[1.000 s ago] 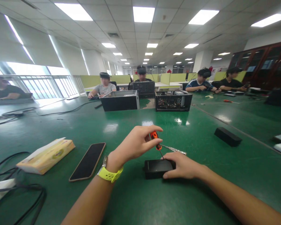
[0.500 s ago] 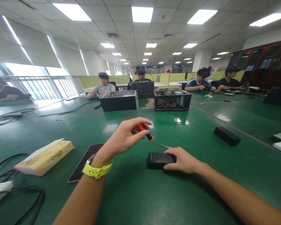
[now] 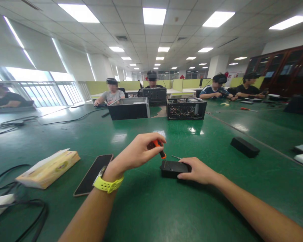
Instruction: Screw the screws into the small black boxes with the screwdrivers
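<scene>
Black box [image 3: 173,173] lies just right of centre in the lower half of the frame, flat on the green table [image 3: 146,208] that spreads across most of that half. Of the person's two hands, the right hand [image 3: 198,170] is the nearer: it is curled round the box's right end, thumb on the near side and fingers toward the far side. The left hand [image 3: 141,151] hangs above and to the left of the box, apart from it, fingers closed round the handle of a screwdriver [image 3: 162,154]; from this hand the box lies down and to the right. The box's long axis runs roughly left to right across the frame, left end uncovered, top face showing. The screwdriver slants against that axis, handle toward the upper left and thin shaft dropping toward the lower right, over the top face; whether its tip touches the box I cannot tell. Smallest of all, a thin metal rod [image 3: 176,157] shows just behind the box, running out of sight behind the right hand
</scene>
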{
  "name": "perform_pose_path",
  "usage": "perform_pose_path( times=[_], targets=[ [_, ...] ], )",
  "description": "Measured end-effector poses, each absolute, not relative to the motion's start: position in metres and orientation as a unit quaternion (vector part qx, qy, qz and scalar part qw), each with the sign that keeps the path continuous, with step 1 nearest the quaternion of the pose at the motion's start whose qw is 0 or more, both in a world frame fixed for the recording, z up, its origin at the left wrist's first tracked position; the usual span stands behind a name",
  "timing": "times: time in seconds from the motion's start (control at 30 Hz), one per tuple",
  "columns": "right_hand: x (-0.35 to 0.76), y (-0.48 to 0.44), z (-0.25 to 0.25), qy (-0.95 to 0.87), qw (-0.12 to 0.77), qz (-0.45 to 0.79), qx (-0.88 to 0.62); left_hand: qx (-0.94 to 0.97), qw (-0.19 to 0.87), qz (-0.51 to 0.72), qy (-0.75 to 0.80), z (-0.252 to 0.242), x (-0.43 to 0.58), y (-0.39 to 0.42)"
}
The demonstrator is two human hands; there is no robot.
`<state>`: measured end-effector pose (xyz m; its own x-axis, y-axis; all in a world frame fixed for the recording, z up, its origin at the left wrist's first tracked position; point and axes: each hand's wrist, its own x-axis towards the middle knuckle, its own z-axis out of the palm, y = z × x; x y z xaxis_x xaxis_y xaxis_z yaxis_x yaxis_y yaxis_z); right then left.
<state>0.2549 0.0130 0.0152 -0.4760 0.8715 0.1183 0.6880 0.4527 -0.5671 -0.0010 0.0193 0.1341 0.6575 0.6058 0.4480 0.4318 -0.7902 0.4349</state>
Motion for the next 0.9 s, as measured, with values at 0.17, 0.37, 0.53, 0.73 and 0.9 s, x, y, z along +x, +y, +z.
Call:
perform_pose_path(
  times=[0.17, 0.37, 0.53, 0.73, 0.9],
  targets=[
    [0.2558, 0.0134, 0.0153, -0.831, 0.199, 0.229, -0.467, 0.899, 0.148, 0.297, 0.286, 0.1333, 0.0031, 0.0193],
    [0.2569, 0.0137, 0.0142, -0.832, 0.2, 0.228, -0.464, 0.906, 0.135, 0.283, 0.284, 0.132, 0.0055, 0.0177],
    [0.2569, 0.0141, 0.0134, -0.831, 0.2, 0.225, -0.467, 0.907, 0.128, 0.284, 0.285, 0.1319, 0.0049, 0.0172],
    [0.2569, 0.0152, 0.0123, -0.832, 0.2, 0.227, -0.464, 0.908, 0.127, 0.286, 0.278, 0.1303, 0.0054, 0.0176],
    [0.2567, 0.0156, 0.0118, -0.834, 0.201, 0.227, -0.461, 0.907, 0.127, 0.291, 0.275, 0.1304, 0.0058, 0.0183]
  ],
)
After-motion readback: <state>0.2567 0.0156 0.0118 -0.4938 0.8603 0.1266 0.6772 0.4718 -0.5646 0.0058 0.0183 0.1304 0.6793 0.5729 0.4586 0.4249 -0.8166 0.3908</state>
